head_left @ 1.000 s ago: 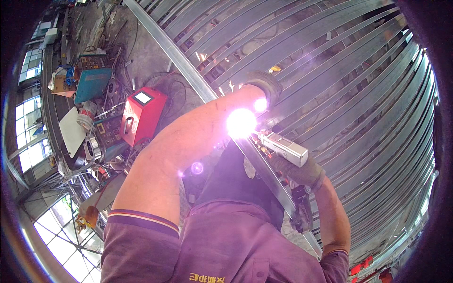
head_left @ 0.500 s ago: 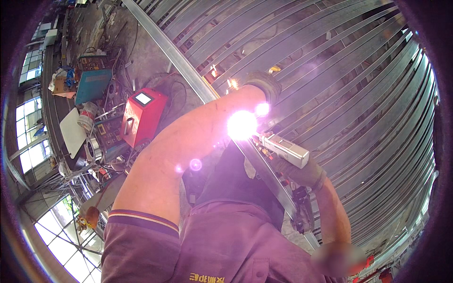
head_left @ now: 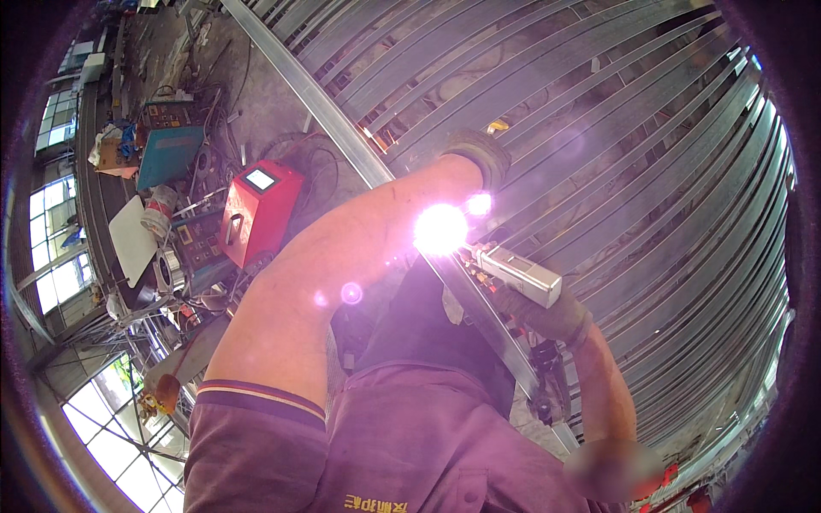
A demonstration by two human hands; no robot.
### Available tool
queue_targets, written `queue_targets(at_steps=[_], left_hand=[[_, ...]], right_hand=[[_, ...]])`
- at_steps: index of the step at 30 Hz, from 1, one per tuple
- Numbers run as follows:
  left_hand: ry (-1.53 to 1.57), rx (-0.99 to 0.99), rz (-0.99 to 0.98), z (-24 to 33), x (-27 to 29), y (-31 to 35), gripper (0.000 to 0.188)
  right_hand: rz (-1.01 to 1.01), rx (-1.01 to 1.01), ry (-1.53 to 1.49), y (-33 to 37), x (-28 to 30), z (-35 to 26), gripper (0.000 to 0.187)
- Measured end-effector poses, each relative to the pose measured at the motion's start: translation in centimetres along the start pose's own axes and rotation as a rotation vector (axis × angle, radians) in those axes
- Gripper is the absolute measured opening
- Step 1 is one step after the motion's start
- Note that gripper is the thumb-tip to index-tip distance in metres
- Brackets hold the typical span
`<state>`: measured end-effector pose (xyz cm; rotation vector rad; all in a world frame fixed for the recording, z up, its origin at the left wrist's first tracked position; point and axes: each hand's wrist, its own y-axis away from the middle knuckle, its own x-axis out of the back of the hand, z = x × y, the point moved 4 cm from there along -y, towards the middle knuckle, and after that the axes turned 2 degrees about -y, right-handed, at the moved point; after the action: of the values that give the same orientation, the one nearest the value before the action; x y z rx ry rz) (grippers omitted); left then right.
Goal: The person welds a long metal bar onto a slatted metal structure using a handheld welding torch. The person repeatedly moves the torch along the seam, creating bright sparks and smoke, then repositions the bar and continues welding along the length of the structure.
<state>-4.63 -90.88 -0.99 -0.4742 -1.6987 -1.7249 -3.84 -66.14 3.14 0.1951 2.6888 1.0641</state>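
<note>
My right hand [head_left: 552,318], in a dark work glove, is closed around a silver welding gun [head_left: 518,274]. At the gun's tip a white-violet arc glares over a long metal rail [head_left: 505,342], hiding the joint. My left hand [head_left: 481,158], also gloved, rests at the metal slats [head_left: 462,103] just beyond the arc. Its fingers are mostly hidden, so whether they grip a slat does not show. My bare left forearm crosses above the rail.
A red machine [head_left: 263,209] with a lit screen stands on the left. Behind it are a teal machine [head_left: 169,154] and a white panel [head_left: 132,239]. Many parallel slats spread across the right side, with windows [head_left: 56,201] at far left.
Bright sparks beyond my left forearm have faded. The arc still burns at nearly the same spot, and both hands have hardly moved.
</note>
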Motion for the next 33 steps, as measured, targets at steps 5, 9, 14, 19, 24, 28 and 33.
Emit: queue_targets(at_steps=[5, 9, 14, 19, 24, 28, 33], left_hand=[[-0.017, 0.012, -0.052, 0.3, 0.4, -0.1, 0.032], [-0.016, 0.038, -0.069, 0.2, 0.2, -0.3, 0.033], [-0.04, 0.034, -0.109, 0.5, 0.9, 0.0, 0.034], [-0.008, 0.054, -0.046, 0.4, 1.0, 0.5, 0.034], [-0.022, 0.045, -0.064, 0.3, 0.9, 0.3, 0.035], [-0.064, 0.039, -0.096, 0.8, 1.3, 0.3, 0.036], [-0.085, 0.012, -0.03, 0.1, 0.0, -0.8, 0.045]], right_hand=[[-0.003, 0.029, 0.028, 0.1, 0.3, 0.1, 0.04], [0.002, 0.014, 0.068, 0.0, 0.5, 1.4, 0.039], [0.012, -0.016, 0.076, 0.2, 0.5, 1.7, 0.04], [-0.055, 0.021, 0.045, 0.1, 0.5, 1.7, 0.045], [-0.033, -0.064, -0.008, 0.4, 0.5, 1.8, 0.046], [-0.078, 0.037, 0.048, 0.2, 0.8, 2.5, 0.045], [-0.053, -0.022, 0.031, 0.4, 0.6, 1.8, 0.043]])
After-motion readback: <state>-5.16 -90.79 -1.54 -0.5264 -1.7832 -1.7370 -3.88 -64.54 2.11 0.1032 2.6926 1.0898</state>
